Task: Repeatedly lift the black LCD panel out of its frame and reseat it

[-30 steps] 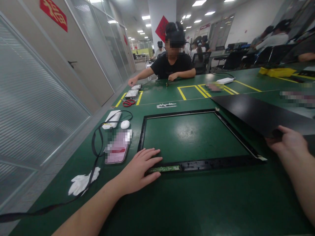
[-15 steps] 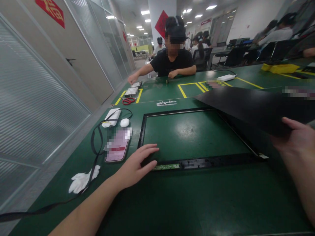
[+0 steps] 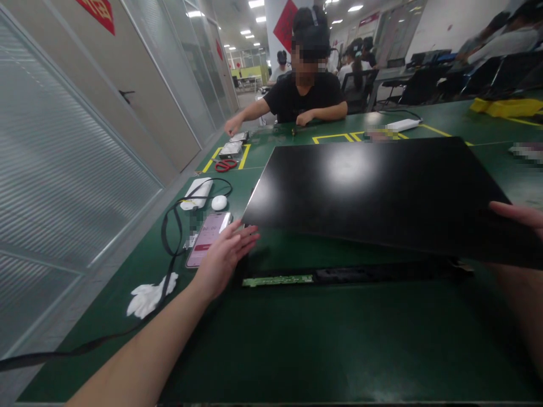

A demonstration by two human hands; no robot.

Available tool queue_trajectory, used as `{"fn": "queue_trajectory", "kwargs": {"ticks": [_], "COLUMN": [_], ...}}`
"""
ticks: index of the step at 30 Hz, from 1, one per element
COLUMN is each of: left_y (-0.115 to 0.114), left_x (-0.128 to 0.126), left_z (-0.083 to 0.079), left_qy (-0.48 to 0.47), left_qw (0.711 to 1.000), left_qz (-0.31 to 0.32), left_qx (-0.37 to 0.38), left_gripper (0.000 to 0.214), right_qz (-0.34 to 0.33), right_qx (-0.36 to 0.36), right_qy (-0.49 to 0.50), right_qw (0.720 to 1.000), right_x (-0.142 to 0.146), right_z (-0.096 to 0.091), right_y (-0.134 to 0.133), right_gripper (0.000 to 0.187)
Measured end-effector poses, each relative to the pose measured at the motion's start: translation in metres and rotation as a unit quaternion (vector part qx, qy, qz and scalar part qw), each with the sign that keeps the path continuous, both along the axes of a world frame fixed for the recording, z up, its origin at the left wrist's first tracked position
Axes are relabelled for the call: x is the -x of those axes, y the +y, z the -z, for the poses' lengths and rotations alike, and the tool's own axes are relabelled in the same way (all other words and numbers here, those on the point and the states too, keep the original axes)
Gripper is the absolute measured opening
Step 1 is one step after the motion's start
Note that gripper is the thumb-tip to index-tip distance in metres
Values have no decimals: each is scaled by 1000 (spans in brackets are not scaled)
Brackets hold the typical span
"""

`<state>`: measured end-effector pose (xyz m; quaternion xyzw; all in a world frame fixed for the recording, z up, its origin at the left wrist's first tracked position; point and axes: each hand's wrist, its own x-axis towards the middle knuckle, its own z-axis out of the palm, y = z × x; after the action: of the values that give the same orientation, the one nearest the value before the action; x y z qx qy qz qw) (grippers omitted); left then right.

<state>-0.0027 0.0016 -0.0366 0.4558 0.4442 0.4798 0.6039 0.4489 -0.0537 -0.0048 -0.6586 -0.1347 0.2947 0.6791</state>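
Observation:
A glossy black display panel (image 3: 365,192) hangs tilted above the table, its right edge gripped by my right hand (image 3: 520,217) with the thumb on top. My left hand (image 3: 227,249) is open, fingers stretched out, beside the panel's near left corner; whether it touches that corner I cannot tell. Under the panel lies a black frame (image 3: 373,273), mostly hidden, with its near bar showing. A green circuit board (image 3: 278,280) sits along the left part of that bar.
Left of the frame lie a phone (image 3: 207,240), a white earbud case (image 3: 219,203), a white power bank (image 3: 197,193), a black strap (image 3: 168,237) and a white glove (image 3: 150,297). Red-handled scissors (image 3: 225,165) are farther back. A person (image 3: 311,96) sits across the green table (image 3: 339,350).
The panel has swung left over the frame, covering most of it, and my right hand still grips it. My left hand has moved off the frame's corner, leftward and up.

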Motion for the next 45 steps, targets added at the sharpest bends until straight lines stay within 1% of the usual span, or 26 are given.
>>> {"fn": "queue_trajectory", "kwargs": {"ticks": [2,3,5,7,9,12,14,16,20,22,25,27,30,34,38,41,45], "left_y": [0,-1,-2,-3,-4,-4,-4,-6,-9,-9,-7,-6,-4,-4,-5,-7,-8], "left_x": [-2,-2,-1,1,3,4,5,5,7,8,9,9,9,10,9,5,1], "left_z": [-9,-14,-20,-23,-24,-27,-29,-31,-31,-31,-31,-30,-29,-30,-33,-34,-32], "left_qy": [-74,-106,-145,-161,-166,-164,-156,-145,-118,-108,-91,-79,-69,-85,-103,-120,-131], "left_qw": [996,992,987,985,985,985,986,987,988,989,991,991,992,990,989,988,986], "left_qz": [23,31,39,36,29,30,41,58,86,90,93,97,81,20,-36,-48,-43], "left_qx": [46,56,57,52,48,49,49,46,46,41,35,44,74,114,99,84,95], "left_gripper": [38,35,30,32,41,46,45,46,65,73,79,82,82,74,71,68,59], "right_qz": [9,21,39,35,-8,-112,-165,-194,-257,-244,-181,-158,-150,-155,-169,-161,-142], "right_qx": [17,19,13,4,23,59,76,99,114,111,88,78,96,110,99,98,92], "right_qy": [-29,-52,-88,-85,-38,30,43,54,35,27,17,-7,-43,-62,-66,-54,-72], "right_qw": [999,998,995,996,999,992,982,974,959,963,979,984,983,980,978,981,983], "right_x": [2,2,0,-3,-4,-4,-6,-9,-12,-8,1,7,13,17,20,22,21], "right_z": [1,2,5,8,8,5,3,0,-6,-8,-5,-1,5,10,11,10,11], "right_y": [-1,-1,-1,2,5,12,19,27,43,49,50,47,40,37,38,38,37], "right_gripper": [19,19,20,23,25,29,32,32,27,26,27,29,30,32,29,25,23]}}
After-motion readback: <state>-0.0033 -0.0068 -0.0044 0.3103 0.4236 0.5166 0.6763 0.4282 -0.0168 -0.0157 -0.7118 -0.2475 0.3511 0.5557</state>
